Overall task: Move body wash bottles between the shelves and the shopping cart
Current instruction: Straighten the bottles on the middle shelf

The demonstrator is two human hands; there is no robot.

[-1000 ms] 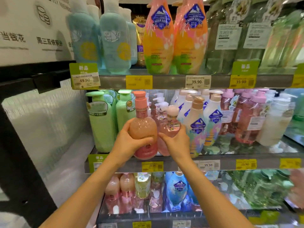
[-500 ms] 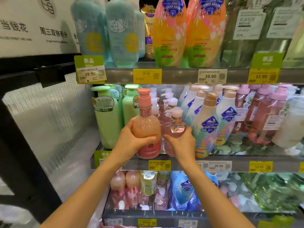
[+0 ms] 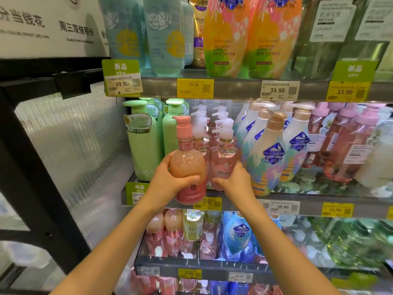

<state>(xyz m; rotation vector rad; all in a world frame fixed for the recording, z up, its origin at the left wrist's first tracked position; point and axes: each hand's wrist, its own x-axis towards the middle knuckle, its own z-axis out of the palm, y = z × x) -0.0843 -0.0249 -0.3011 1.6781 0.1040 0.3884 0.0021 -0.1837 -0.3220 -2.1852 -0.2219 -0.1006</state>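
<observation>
- We see the left hand (image 3: 170, 179) wrapped round the belly of the peach pump bottle (image 3: 188, 167), thumb across the front, its base at the lip of the middle shelf (image 3: 297, 198) (upright, so the pump clears the shelf above).
- The right hand (image 3: 231, 179) curls round the lower part of the pink bottle (image 3: 222, 165) just beside it, which stands on that shelf.
- We judge the right hand steadies or shifts its neighbour to make room.
- No shopping cart in view.
</observation>
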